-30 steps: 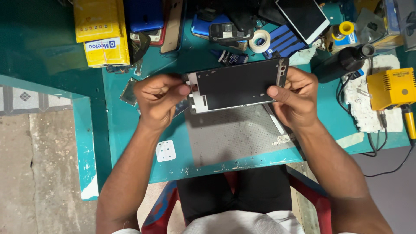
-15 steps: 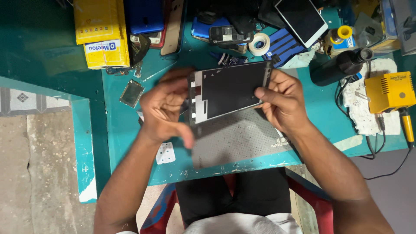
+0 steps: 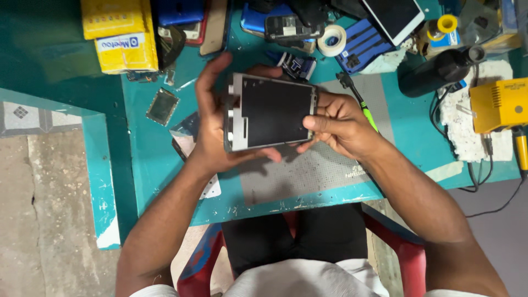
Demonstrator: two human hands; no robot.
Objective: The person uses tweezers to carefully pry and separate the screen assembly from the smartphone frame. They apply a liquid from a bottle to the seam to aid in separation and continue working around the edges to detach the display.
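As two hands (image 3: 212,124) hold, one phone panel (image 3: 272,110).

Grey mat (image 3: 308,176) near edge free; tools (image 3: 352,41) crowd far side.

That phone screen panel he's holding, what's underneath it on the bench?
Below the phone screen panel, held by the left hand and right hand, lies a grey work mat on the teal bench. The mat's part directly under the panel and hands is hidden.

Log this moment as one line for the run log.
left hand: grips phone screen panel | right hand: pinches its right edge | panel: above grey mat
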